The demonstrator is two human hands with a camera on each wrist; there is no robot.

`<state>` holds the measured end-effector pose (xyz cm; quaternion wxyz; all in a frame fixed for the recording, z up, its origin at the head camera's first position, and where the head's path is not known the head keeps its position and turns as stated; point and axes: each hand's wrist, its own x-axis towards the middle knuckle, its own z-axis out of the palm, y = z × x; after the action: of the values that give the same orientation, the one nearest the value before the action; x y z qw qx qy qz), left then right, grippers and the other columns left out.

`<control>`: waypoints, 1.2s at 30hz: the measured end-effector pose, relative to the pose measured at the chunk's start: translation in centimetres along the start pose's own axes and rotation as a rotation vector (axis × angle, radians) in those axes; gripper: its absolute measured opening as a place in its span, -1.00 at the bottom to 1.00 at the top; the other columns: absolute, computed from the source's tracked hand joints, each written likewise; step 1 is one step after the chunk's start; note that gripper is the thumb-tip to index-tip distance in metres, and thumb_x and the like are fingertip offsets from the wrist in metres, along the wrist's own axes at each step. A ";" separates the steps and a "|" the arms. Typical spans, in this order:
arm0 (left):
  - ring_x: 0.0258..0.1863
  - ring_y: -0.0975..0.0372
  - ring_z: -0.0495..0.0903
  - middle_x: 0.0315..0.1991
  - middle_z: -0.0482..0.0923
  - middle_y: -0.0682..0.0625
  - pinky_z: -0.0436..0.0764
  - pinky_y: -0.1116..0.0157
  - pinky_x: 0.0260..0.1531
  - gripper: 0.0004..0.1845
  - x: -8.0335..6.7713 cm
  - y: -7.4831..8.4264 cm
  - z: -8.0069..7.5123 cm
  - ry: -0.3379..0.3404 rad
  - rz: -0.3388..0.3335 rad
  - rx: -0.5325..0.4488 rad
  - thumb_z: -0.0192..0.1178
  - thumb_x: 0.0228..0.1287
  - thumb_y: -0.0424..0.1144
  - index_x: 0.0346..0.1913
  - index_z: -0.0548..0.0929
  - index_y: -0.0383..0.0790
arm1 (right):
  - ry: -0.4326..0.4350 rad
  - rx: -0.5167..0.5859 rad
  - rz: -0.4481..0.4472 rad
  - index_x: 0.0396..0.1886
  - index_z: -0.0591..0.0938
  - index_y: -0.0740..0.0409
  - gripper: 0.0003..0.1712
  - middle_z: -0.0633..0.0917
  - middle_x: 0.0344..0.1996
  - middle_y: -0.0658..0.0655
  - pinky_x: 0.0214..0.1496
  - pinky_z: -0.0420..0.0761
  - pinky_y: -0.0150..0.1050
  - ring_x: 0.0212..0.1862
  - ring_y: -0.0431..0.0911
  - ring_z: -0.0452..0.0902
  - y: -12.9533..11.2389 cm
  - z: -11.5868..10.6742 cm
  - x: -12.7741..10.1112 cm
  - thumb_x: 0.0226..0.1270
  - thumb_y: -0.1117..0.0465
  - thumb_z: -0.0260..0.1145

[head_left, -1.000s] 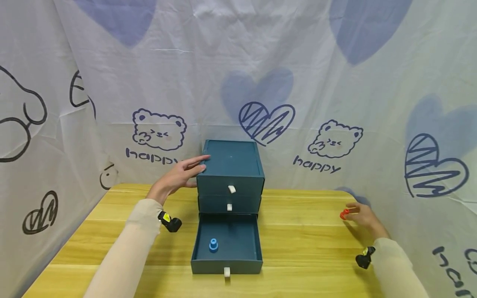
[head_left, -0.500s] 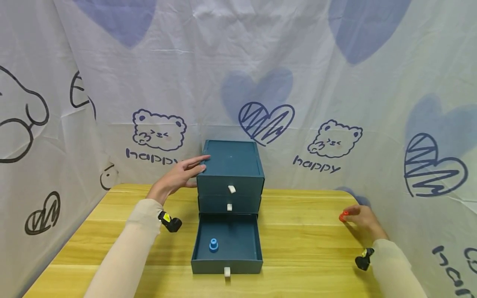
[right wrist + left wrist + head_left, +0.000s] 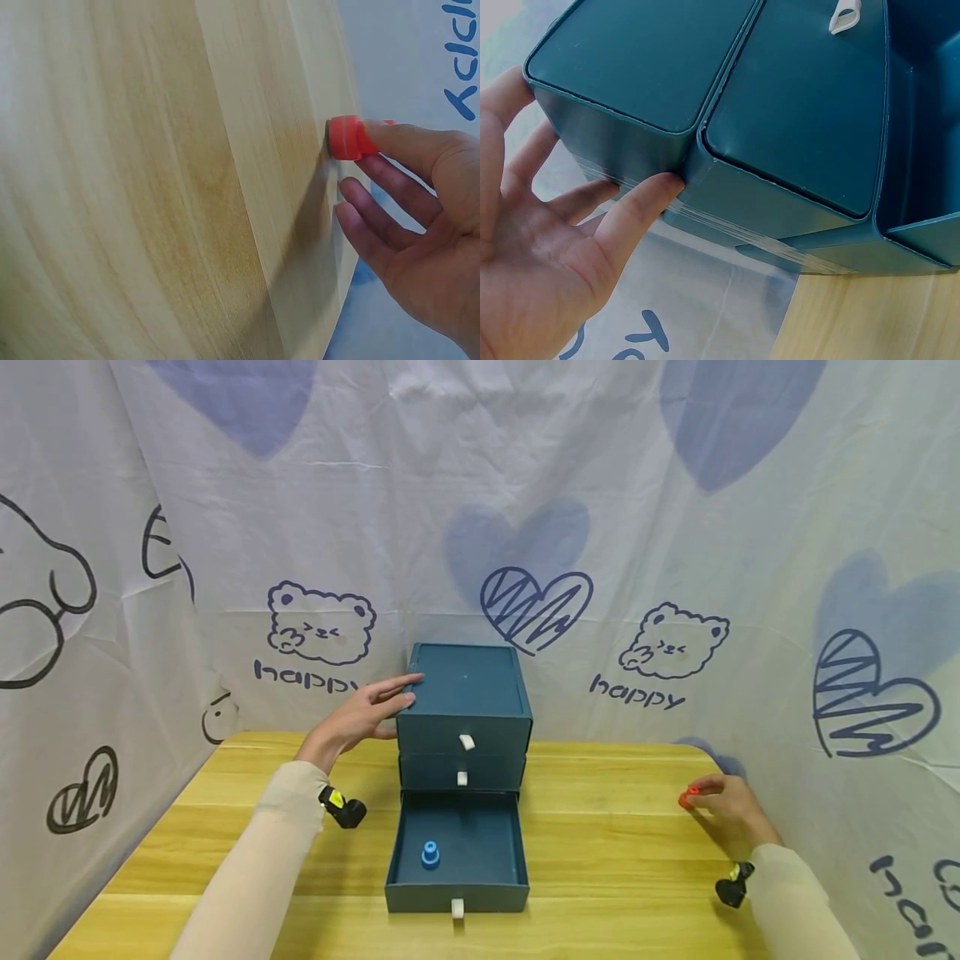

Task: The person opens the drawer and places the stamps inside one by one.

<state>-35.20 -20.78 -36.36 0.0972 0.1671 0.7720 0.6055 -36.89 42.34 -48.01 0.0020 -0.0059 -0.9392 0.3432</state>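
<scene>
My left hand (image 3: 356, 720) rests against the left side of a dark teal drawer cabinet (image 3: 468, 681), fingers extended along its side and top edge. In the left wrist view the fingertips (image 3: 667, 182) touch the cabinet wall. Far to the right, my right hand (image 3: 731, 802) pinches a small red stepped plastic piece (image 3: 346, 139) between thumb and forefinger, its wide base at the wooden tabletop; the other fingers stay loose. A similar blue stepped piece (image 3: 430, 855) stands upright in the pulled-out bottom drawer (image 3: 480, 897), towards its left side.
The two upper drawers are closed and carry white pull tabs (image 3: 467, 742). The yellow wooden table (image 3: 600, 835) spreads to both sides of the cabinet. A printed white curtain (image 3: 637, 527) encloses the table at the back and sides.
My right hand has shifted the red piece slightly left and down. The left hand, the cabinet and the blue piece stay where they were.
</scene>
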 end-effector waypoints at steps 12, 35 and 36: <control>0.67 -0.13 0.00 0.69 -0.03 -0.12 0.41 -0.28 0.40 -0.36 -0.1 0.1 0.1 -0.002 0.004 0.005 0.11 0.58 0.05 0.61 0.26 0.10 | -0.053 0.145 -0.112 0.06 0.60 0.62 -0.58 0.75 -0.13 0.48 -0.22 0.78 -0.30 -0.24 -0.11 0.75 -1.6 1.3 -1.0 0.36 0.35 0.42; 0.67 -0.14 0.00 0.69 -0.03 -0.12 0.40 -0.29 0.39 -0.37 -0.1 0.1 0.1 0.005 0.015 0.012 0.11 0.58 0.04 0.61 0.26 0.10 | -0.170 0.244 -0.259 0.15 0.60 0.54 -0.56 0.71 -0.04 0.47 -0.14 0.83 0.01 -0.10 0.25 0.78 -9.0 4.0 -2.6 0.39 0.32 0.40; 0.67 -0.14 0.00 0.69 -0.03 -0.12 0.40 -0.29 0.39 -0.37 -0.1 0.1 0.1 0.005 0.015 0.012 0.11 0.58 0.04 0.61 0.26 0.10 | -0.176 0.240 -0.271 0.15 0.60 0.53 -0.56 0.72 -0.04 0.47 -0.15 0.83 0.00 -0.11 0.25 0.78 -9.4 4.1 -2.7 0.40 0.32 0.40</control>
<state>-35.05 -20.67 -36.33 0.0898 0.1719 0.7746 0.6020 -34.30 32.50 -45.11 -0.0330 0.1510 -0.8804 0.4484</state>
